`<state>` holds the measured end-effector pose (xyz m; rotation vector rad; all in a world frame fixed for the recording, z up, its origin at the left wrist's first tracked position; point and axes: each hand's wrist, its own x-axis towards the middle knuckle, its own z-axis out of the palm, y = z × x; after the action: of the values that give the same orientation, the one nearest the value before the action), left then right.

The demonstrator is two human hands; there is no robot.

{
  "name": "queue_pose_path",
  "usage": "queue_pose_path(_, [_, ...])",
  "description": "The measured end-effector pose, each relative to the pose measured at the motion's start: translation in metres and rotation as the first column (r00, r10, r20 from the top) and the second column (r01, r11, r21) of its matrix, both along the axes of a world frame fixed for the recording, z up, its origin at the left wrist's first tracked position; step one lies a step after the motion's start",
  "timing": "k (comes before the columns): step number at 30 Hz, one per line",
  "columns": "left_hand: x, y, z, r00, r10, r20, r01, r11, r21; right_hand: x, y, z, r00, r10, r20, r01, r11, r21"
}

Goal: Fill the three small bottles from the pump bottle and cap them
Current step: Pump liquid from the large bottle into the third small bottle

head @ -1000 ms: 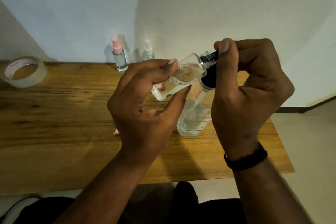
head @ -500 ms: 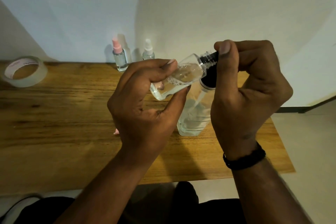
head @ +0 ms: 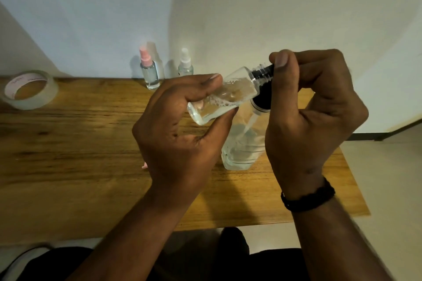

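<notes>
My left hand (head: 182,134) grips a small clear bottle (head: 228,96), tilted with its open neck up to the right and foamy liquid inside. My right hand (head: 312,112) curls round the black pump head (head: 265,89) of the large clear pump bottle (head: 242,146), with the nozzle at the small bottle's threaded mouth. The pump bottle stands on the wooden table (head: 80,155). At the back by the wall stand two capped small bottles, one with a pink sprayer (head: 148,68) and one with a white sprayer (head: 185,64). A small pink piece (head: 144,166) peeks out beside my left wrist.
A roll of clear tape (head: 28,89) lies at the table's far left. The white wall rises just behind the table. The floor shows past the table's right edge, and my dark-clothed legs are below the near edge.
The small bottle has tipped slightly in my left hand, and the foamy liquid inside has shifted. Both hands keep their hold in nearly the same place.
</notes>
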<state>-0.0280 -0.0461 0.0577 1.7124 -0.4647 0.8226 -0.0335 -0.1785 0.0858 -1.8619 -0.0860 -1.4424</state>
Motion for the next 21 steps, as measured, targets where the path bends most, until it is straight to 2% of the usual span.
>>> queue_pose_path(2, [0.0026,0.0006,-0.0037,1.000,0.004,0.026,-0.004,1.000,-0.007,-0.0010,-0.0029,0.0005,0.999,-0.007,-0.035,0.007,1.000,0.011])
queue_pose_path(11, [0.0035,-0.0006,-0.0041,1.000,-0.006,0.013,0.006,1.000,-0.029,0.0000,-0.0020,-0.0016,1.000,-0.011,-0.005,0.011,1.000,0.023])
queue_pose_path(21, [0.0048,0.0015,-0.0048,0.998,0.020,0.063,-0.021,1.000,0.011,0.0000,-0.0024,0.0043,0.999,-0.023,-0.034,0.024,1.000,0.011])
